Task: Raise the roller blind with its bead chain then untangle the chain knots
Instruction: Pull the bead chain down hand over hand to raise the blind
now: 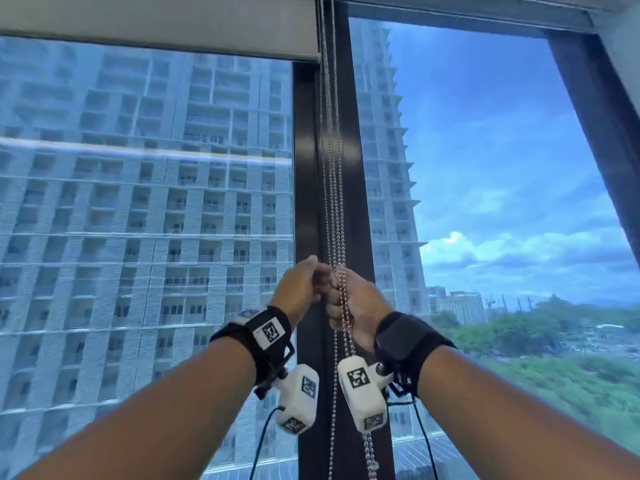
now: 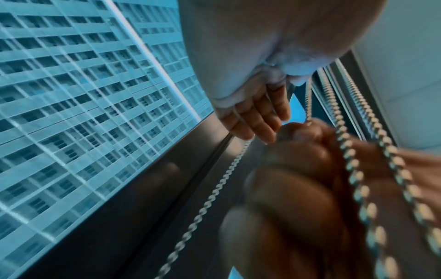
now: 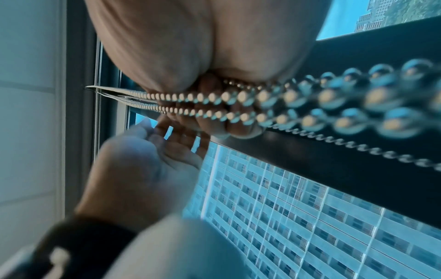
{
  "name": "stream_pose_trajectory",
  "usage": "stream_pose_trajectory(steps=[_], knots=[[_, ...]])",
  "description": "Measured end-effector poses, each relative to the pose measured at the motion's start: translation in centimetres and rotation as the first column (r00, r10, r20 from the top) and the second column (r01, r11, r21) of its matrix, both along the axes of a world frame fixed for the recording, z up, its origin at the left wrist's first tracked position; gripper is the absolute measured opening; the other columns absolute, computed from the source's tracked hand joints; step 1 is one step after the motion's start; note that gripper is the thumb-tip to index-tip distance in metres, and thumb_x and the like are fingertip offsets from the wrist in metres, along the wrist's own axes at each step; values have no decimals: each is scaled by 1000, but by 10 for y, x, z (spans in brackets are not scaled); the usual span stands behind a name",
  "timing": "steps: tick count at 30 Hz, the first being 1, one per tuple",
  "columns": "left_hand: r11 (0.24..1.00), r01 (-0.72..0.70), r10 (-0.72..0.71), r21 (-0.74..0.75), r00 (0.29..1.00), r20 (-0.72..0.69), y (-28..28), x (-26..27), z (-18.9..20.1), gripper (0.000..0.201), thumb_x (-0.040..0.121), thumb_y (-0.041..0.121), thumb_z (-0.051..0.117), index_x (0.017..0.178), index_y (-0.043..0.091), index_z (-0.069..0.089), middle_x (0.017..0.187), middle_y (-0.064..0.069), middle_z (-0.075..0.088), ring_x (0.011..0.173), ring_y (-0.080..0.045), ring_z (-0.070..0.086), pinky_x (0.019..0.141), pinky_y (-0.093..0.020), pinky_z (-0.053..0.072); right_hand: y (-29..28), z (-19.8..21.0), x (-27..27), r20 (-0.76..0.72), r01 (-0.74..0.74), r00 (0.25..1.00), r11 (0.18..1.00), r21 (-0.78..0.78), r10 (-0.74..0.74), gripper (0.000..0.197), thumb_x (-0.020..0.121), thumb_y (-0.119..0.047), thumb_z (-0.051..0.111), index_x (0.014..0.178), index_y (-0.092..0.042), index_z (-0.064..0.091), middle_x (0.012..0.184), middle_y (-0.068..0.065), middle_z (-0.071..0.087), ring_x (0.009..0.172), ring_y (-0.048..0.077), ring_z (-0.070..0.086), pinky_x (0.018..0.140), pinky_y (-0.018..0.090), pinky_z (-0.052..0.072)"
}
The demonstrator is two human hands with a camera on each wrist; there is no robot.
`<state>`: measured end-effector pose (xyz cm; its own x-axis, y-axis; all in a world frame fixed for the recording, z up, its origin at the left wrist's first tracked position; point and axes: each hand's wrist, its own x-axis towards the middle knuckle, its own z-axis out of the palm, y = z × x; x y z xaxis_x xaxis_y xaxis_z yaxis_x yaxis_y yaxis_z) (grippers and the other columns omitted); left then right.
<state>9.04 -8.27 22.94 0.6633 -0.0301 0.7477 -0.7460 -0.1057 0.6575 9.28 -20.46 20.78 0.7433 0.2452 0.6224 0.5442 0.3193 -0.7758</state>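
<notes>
With the blind [image 1: 159,26] already near the top, the left hand [image 1: 298,285] and right hand [image 1: 356,303] gripped the bead chain [image 1: 334,202], knots apparently remaining.

The blind [image 1: 156,26], pale grey, sits rolled up near the window's top; its bottom edge lies level. The chain [image 1: 334,202], silver beads, hangs in several strands against the dark frame; lower strands bunch together.
</notes>
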Motion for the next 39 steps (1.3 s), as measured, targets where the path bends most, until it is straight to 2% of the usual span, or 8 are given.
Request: stream_pose_trajectory(steps=[5, 12, 16, 19, 26, 29, 33, 39], knots=[[998, 55, -55, 17, 998, 21, -14, -23, 56, 33, 107, 26, 33, 104, 6, 60, 83, -9, 63, 72, -20, 61, 61, -27, 53, 5, -16, -3, -4, 47, 999, 997, -68, -47, 30, 102, -31, 41, 75, -22, 48, 59, -1, 34, 50, 15, 29, 63, 43, 8], [997, 11, -8, -72, 999, 51, -20, -26, 86, 27, 102, 25, 38, 101, 13, 61, 80, -12, 54, 59, -18, 51, 51, -27, 46, -7, -27, -7, -96, -46, 995, 988, -150, 32, 35, 107, -39, 36, 76, -23, 41, 59, -5, 28, 48, 10, 18, 59, 34, 6], [995, -16, 22, -101, 998, 54, -25, -24, 82, 29, 101, 22, 34, 85, 21, 59, 67, -1, 43, 50, -12, 35, 45, -23, 29, -17, -18, -5, -61, 2, 998, 910, -414, -29, 27, 104, -30, 46, 82, -18, 58, 61, -1, 43, 47, 10, 33, 53, 26, 28], [996, -42, 46, -75, 998, 48, -30, -31, 82, 23, 101, 28, 36, 89, 23, 56, 69, 2, 39, 57, -13, 34, 46, -22, 31, -30, 14, -10, 10, 142, 985, 787, -601, -169, 19, 102, -14, 49, 91, -10, 64, 73, 4, 63, 59, 13, 59, 73, 38, 53], [999, 22, -19, -44, 998, 58, -45, -42, 78, 28, 103, 34, 36, 89, 21, 56, 72, 2, 46, 57, -11, 37, 48, -23, 30, -44, 139, -45, 135, 333, 943, 894, -299, -305, 28, 104, -15, 45, 79, -9, 57, 72, 7, 57, 62, 17, 55, 65, 31, 53], [990, 106, -104, -88, 994, 32, -48, -45, 69, 27, 103, 34, 38, 82, 23, 53, 63, 4, 34, 50, -8, 27, 42, -19, 24, -35, 169, -52, 125, 294, 954, 930, -222, -272, 30, 106, -17, 39, 85, -8, 58, 71, 6, 59, 58, 16, 55, 46, 21, 50], [969, 218, -215, -114, 976, 40, -41, -48, 57, 27, 103, 21, 35, 77, 18, 42, 56, 6, 31, 45, -9, 19, 39, -20, 15, -22, 176, -53, 20, 165, 986, 976, -141, -164, 29, 102, -9, 36, 79, -9, 54, 62, 5, 54, 51, 17, 51, 50, 26, 47], [993, 117, -116, -22, 992, 38, -31, -38, 30, 28, 106, 24, 34, 85, 13, 50, 61, 0, 38, 45, -9, 28, 42, -22, 21, -12, 155, -42, -2, 186, 982, 980, -75, -186, 36, 104, -18, 34, 73, -13, 52, 62, 4, 49, 48, 17, 45, 48, 25, 39]])
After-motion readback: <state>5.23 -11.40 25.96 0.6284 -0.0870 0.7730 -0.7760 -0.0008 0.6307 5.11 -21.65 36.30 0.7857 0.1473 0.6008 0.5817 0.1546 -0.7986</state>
